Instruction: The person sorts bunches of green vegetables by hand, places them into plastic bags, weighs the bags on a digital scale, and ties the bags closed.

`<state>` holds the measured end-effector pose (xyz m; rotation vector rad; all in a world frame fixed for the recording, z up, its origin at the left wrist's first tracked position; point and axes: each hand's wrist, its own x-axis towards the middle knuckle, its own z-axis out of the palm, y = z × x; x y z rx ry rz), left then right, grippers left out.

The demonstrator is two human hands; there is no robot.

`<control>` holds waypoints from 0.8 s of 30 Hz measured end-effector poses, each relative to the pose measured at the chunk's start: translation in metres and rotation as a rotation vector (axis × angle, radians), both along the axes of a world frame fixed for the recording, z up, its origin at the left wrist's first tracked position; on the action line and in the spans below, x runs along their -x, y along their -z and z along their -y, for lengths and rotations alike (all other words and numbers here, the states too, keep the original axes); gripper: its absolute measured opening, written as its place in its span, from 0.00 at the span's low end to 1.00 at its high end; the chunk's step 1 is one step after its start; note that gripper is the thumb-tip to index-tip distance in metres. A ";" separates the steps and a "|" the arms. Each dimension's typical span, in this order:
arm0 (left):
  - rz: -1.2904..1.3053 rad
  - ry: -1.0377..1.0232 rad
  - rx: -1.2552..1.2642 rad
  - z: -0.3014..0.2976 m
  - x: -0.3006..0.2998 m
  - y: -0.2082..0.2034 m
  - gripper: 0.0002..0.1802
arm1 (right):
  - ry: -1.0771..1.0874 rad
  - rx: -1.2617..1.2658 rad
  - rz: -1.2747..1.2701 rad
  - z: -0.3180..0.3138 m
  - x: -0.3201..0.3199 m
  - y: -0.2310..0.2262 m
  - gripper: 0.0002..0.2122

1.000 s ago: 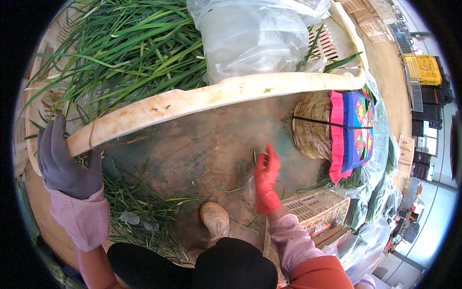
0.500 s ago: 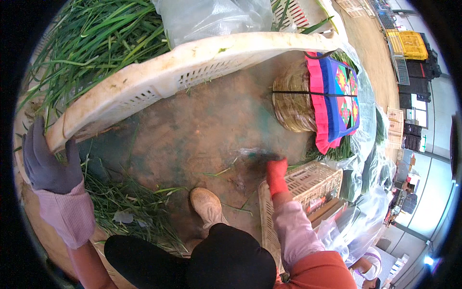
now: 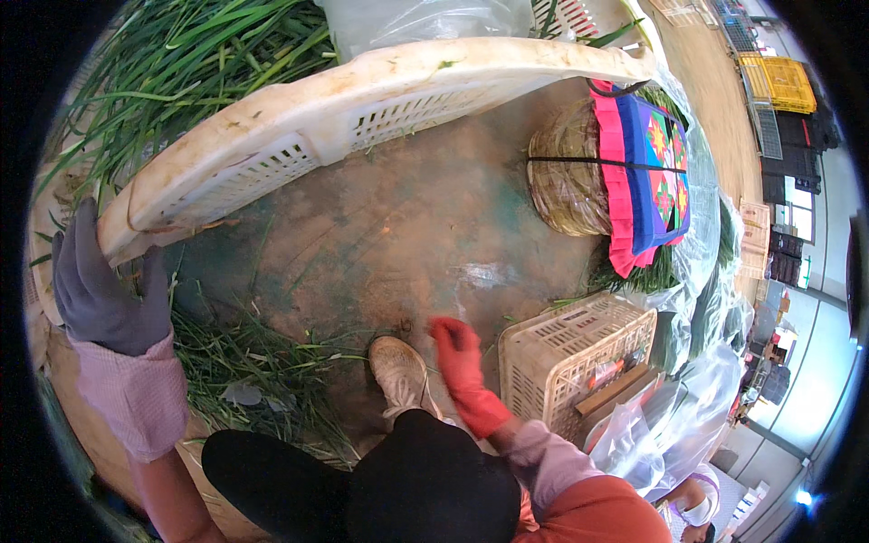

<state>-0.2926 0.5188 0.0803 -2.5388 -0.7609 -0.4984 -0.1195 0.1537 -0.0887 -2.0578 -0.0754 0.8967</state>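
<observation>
In a grey glove, my left hand (image 3: 113,285) is closed around the near left corner of a large white plastic crate (image 3: 330,118). Its fingers hook over the rim and the thumb lies on the side. Long green leafy stalks (image 3: 199,77) fill the crate's left part, beside a clear plastic bag (image 3: 425,20). My right hand (image 3: 460,371), in a red glove, hangs above the floor just right of a pale shoe (image 3: 398,369). Its fingers are loosely curled with a gap between them, and nothing shows in it.
Loose green stalks (image 3: 272,366) lie on the floor by my left foot. To the right stands an upturned-looking beige crate (image 3: 552,348), and beyond it a wrapped round bundle (image 3: 566,167) with a colourful cushion (image 3: 647,181). Plastic-wrapped greens (image 3: 711,271) line the far right.
My right hand has swung left and back, from over the beige crate's far corner to beside the shoe. My left hand keeps its grip on the white crate. The view has shifted slightly.
</observation>
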 end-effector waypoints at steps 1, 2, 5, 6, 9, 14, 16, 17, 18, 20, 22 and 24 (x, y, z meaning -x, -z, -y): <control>0.025 0.007 -0.025 0.001 -0.004 0.000 0.43 | 0.106 0.140 0.069 0.043 0.001 0.014 0.11; 0.032 0.005 -0.036 0.001 -0.005 0.000 0.44 | 0.271 0.372 -0.107 0.080 0.001 0.023 0.17; 0.028 0.003 -0.035 0.004 -0.010 -0.001 0.45 | 0.604 0.518 -0.422 0.155 0.003 0.054 0.13; 0.018 0.002 -0.036 0.004 -0.010 -0.003 0.45 | 0.651 0.498 -0.433 0.157 0.001 0.063 0.12; 0.013 0.042 -0.015 0.004 -0.007 -0.009 0.46 | 0.615 0.256 -0.352 0.083 -0.007 0.074 0.09; 0.087 0.017 0.069 0.003 -0.006 0.000 0.45 | -0.405 -0.312 -0.508 -0.100 0.069 0.059 0.13; 0.045 0.020 0.115 0.010 -0.012 -0.002 0.45 | -0.476 -0.336 -0.501 -0.122 0.065 0.004 0.14; -0.052 0.023 0.121 0.014 -0.010 -0.026 0.46 | -0.541 -0.401 -0.537 -0.130 0.073 -0.016 0.14; -0.050 -0.002 0.105 0.018 -0.012 -0.036 0.46 | -0.371 -0.557 -0.426 -0.113 0.061 0.010 0.15; 0.041 0.110 0.240 0.023 0.005 -0.038 0.45 | -0.204 -0.490 -0.243 -0.090 0.015 0.038 0.16; 0.089 0.007 0.263 0.039 0.047 -0.033 0.42 | -0.066 -0.387 -0.188 -0.074 -0.030 0.037 0.14; 0.303 -0.213 0.288 0.061 0.090 0.002 0.40 | 0.087 -0.323 -0.143 -0.055 -0.073 0.050 0.12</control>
